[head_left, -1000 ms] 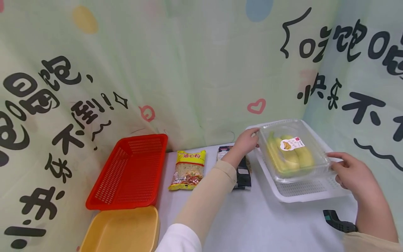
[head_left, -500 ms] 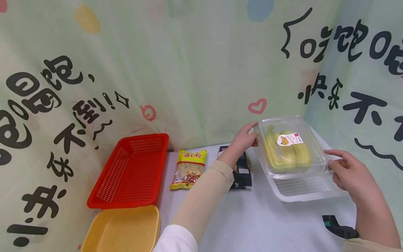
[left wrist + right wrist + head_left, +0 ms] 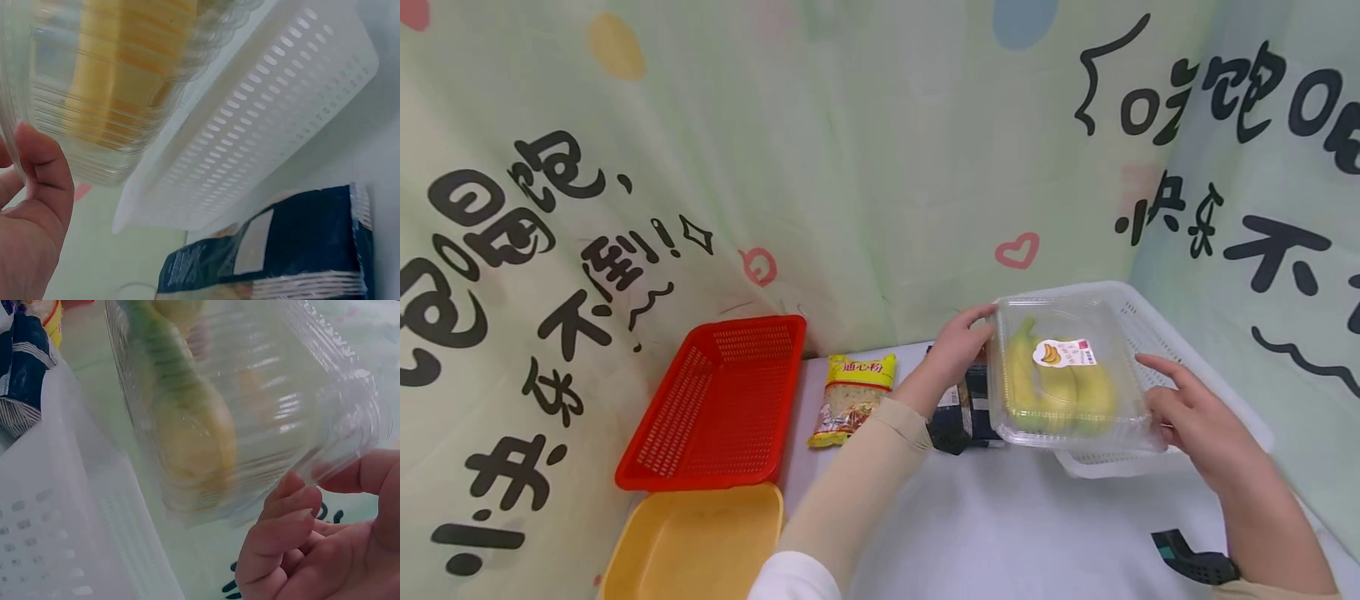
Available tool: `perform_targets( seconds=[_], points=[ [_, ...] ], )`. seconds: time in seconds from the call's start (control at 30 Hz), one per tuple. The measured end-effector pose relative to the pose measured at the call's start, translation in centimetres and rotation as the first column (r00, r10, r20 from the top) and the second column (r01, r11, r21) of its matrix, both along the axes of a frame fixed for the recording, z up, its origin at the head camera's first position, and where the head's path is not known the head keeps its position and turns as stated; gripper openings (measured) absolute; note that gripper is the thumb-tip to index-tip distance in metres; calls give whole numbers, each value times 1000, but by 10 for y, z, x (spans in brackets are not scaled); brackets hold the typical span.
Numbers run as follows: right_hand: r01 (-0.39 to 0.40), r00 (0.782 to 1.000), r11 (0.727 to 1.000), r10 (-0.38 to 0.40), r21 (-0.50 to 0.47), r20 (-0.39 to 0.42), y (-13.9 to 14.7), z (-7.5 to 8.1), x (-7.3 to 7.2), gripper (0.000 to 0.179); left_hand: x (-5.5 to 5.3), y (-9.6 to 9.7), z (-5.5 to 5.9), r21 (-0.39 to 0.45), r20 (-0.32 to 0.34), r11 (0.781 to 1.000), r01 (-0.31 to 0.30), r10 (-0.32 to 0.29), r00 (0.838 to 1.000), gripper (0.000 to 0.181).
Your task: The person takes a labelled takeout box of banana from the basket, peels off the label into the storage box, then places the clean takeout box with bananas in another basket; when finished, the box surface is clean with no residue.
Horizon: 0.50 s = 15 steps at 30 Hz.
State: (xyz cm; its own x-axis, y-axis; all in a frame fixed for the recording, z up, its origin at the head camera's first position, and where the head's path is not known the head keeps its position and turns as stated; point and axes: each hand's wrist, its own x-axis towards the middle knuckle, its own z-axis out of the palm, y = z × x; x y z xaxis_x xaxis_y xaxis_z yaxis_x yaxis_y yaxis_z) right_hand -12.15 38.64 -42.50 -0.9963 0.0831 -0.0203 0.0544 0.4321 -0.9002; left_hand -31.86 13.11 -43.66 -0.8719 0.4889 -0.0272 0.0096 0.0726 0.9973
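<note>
A clear plastic box of bananas (image 3: 1060, 392) with a white label hangs between my two hands, above the left part of a white perforated basket (image 3: 1187, 358). At its far left corner my left hand (image 3: 953, 354) pinches the rim; the left wrist view shows thumb and fingers (image 3: 44, 162) on the clear edge. My right hand (image 3: 1202, 421) holds the near right corner, gripping the rim between thumb and curled fingers (image 3: 281, 531) in the right wrist view. In the left wrist view the box is raised clear of the basket wall (image 3: 250, 119).
A dark food packet (image 3: 973, 408) lies behind my left wrist. Left of it is a yellow-topped pasta bag (image 3: 853, 400). Farther left stand a red perforated basket (image 3: 715, 408) and a yellow bin (image 3: 692, 542). A printed curtain (image 3: 887, 167) borders the white table (image 3: 1000, 525).
Both hands have carried the banana box from over the white basket leftward, uncovering more of the basket's right side. The box first rose a little, then came slightly lower and nearer.
</note>
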Motion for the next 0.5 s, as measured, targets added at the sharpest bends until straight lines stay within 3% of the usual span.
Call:
perform_targets(
  seconds=[0.27, 0.5],
  points=[
    [-133, 991, 973, 134, -187, -5, -12, -3, -15, 61, 11, -24, -5, 14, 60, 999, -30, 29, 998, 43],
    [-138, 987, 947, 155, -291, 35, -14, -4, -35, 66, 23, -38, -9, -27, 78, 999, -17, 19, 997, 49]
  ],
)
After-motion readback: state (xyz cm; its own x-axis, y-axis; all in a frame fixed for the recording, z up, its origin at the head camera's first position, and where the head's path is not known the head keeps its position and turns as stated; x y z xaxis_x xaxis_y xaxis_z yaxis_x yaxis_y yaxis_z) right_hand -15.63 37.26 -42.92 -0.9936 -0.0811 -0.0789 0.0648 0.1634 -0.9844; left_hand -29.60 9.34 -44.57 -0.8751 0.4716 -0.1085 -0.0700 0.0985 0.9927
